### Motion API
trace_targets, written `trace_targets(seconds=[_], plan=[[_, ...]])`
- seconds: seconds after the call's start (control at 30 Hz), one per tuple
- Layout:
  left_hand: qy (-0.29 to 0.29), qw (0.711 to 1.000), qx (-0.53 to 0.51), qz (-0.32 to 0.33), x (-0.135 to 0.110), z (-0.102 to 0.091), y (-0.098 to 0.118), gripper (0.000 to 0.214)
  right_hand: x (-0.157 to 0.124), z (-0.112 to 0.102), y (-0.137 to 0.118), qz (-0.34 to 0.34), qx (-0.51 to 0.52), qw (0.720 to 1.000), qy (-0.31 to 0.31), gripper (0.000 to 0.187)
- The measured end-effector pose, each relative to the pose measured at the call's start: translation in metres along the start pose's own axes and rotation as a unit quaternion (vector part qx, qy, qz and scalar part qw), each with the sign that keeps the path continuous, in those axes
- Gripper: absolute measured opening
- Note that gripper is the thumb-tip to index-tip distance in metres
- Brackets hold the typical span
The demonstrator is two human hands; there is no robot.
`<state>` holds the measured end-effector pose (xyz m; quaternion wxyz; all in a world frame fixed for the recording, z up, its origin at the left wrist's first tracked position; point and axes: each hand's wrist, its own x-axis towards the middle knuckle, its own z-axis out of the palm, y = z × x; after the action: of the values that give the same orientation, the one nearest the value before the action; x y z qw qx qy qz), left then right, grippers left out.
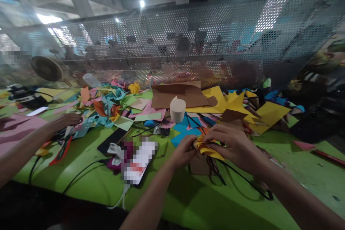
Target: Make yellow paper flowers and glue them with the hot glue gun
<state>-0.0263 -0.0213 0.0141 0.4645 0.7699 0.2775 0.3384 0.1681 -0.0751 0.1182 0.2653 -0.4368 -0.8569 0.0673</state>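
Yellow paper (210, 150), gathered in folded layers, is held above the near part of the green table (88, 183), right of centre in the head view. Its left edge is pinched by the left hand (183, 152), with thumb and fingers closed on it. Its top and right side are gripped by the right hand (233, 143), whose fingers are bent over the layers and brought together on them. Below the hands, a brown card (198, 167) is partly covered by dark cords. Just beyond them, blue paper (179, 137) is laid flat, and behind it a white cylinder (178, 110) is stood upright before a brown sheet (175, 95). Yellow sheets (215, 97) are spread to the right of that. To the left, a lit phone (141, 161) is plugged into a white cable, and a dark phone (111, 142) is placed behind it. Farther left, another person's hand (66, 120) is seen near an orange tool (57, 159); whether its fingers are closed cannot be told. Across the back, coloured scraps (113, 95) are heaped below a perforated screen (183, 39).
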Motion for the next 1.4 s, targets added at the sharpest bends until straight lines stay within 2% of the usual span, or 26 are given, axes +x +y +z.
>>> trace_targets(seconds=[0.13, 0.27, 0.57, 0.7, 0.8, 0.9, 1.2, 1.4], plan=[[0.000, 1.000, 0.005, -0.011, 0.000, 0.000, 0.000, 0.025, -0.001, 0.000, 0.000, -0.003, -0.008, 1.000, -0.004, 0.010], [-0.003, 1.000, 0.008, -0.030, 0.000, 0.000, 0.004, 0.015, 0.001, 0.001, -0.001, -0.023, -0.044, 0.999, -0.008, 0.011], [0.013, 0.999, -0.043, -0.006, -0.004, 0.001, 0.009, 0.024, 0.005, 0.002, -0.003, -0.108, -0.250, 0.962, -0.024, 0.009], [0.015, 0.999, -0.043, -0.005, -0.004, 0.001, 0.011, 0.020, 0.005, -0.003, -0.007, -0.101, -0.198, 0.975, -0.025, 0.012], [0.004, 0.998, -0.057, -0.004, -0.005, 0.000, 0.011, 0.020, 0.005, -0.004, -0.009, -0.090, -0.127, 0.988, -0.003, 0.016], [-0.006, 0.997, -0.075, -0.007, -0.005, -0.001, 0.011, 0.017, 0.006, -0.003, -0.009, -0.093, -0.104, 0.990, 0.007, 0.016], [0.007, 0.996, -0.093, 0.006, -0.005, 0.000, 0.012, 0.005, 0.009, -0.001, -0.010, -0.150, -0.256, 0.955, -0.011, 0.015], [0.009, 0.995, -0.101, 0.005, -0.005, 0.000, 0.012, 0.009, 0.010, 0.000, -0.013, -0.179, -0.300, 0.937, 0.016, 0.014]])
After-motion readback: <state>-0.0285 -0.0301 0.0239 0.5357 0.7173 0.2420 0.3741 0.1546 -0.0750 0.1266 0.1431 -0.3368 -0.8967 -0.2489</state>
